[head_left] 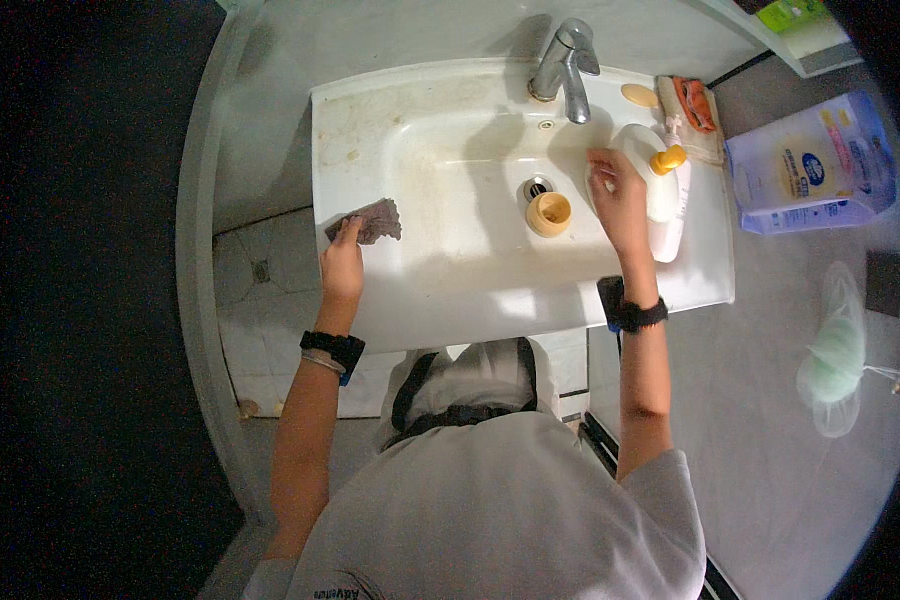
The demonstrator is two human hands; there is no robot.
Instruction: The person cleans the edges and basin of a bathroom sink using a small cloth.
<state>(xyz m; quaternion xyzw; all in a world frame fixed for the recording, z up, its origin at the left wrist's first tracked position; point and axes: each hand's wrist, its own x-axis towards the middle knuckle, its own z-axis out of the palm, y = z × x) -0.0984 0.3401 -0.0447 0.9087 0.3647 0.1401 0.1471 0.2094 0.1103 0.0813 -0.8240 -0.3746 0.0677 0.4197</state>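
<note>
My left hand (pixel 342 268) is closed on a grey-brown cloth (pixel 378 222), which lies over the left rim of the white sink (pixel 440 290). Over the right side of the basin hangs my right hand (pixel 620 205), its fingers curled together. Whether anything small is between those fingertips cannot be made out. Just to its right stands a white bottle with a yellow pump head (pixel 669 160). Left of that hand, a yellow-orange cup (pixel 548 214) sits in the basin by the drain (pixel 537 187), its mouth partly facing me.
A chrome faucet (pixel 567 72) rises at the back. Beside it are a tan oval piece (pixel 639 95) and folded orange and beige cloths (pixel 698 108). On the right wall are a purple-white package (pixel 815 165) and a pale green bath puff (pixel 835 350).
</note>
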